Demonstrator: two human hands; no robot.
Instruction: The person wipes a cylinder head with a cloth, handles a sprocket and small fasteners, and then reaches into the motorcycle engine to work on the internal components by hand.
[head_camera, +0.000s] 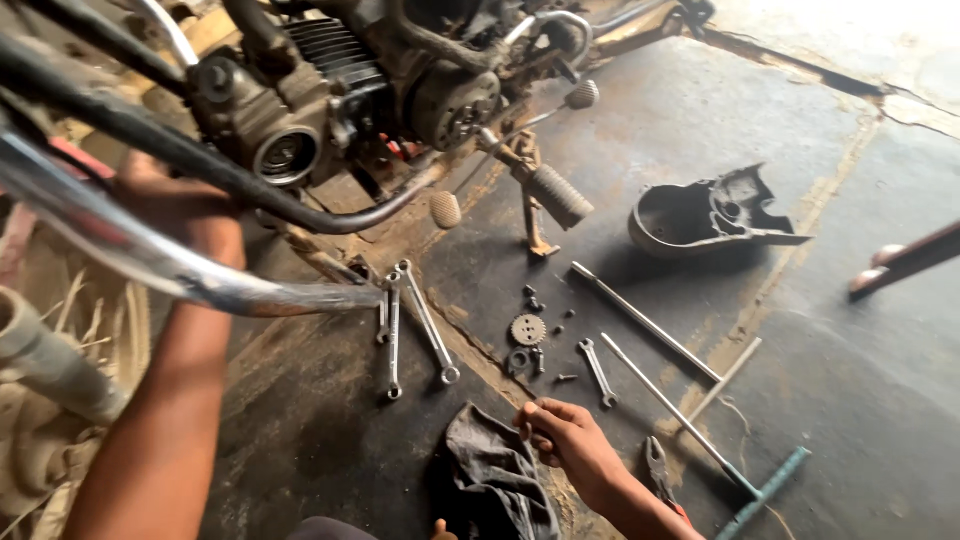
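You're mid-strip on the motorcycle engine (340, 90), in my read at the parts-picking stage: side cover (705, 215) is off and lying on the concrete floor (850, 350) to the right, w/ small hardware laid out in front of you. Your right hand (570, 445) is low on the floor, fingers curled in loosely, knuckles up; can't tell if it's pinching anything, nothing shows in it. It sits just beside the dark rag (495, 475), touching its right edge or nearly. The small sprocket gear (527, 329) and the bolts around it lie beyond the hand, toward the bike, near but apart. The short open-end spanner (598, 372) is closer, just up and right of your knuckles. The pliers (658, 470) lie right by your wrist on the right. Your left hand (165, 190) is up behind the chrome pipe (170, 265) at the engine's left side; mostly hidden, so grip can't be told. Two long combination spanners (410, 325) lie well left of the right hand, under the frame. Next move, I'd judge, needs a short fwd reach w/ a fine pinch: bits are small and close together, easy to scatter. Long rods (650, 320) and the T-handle wrench (740, 480) are off right.
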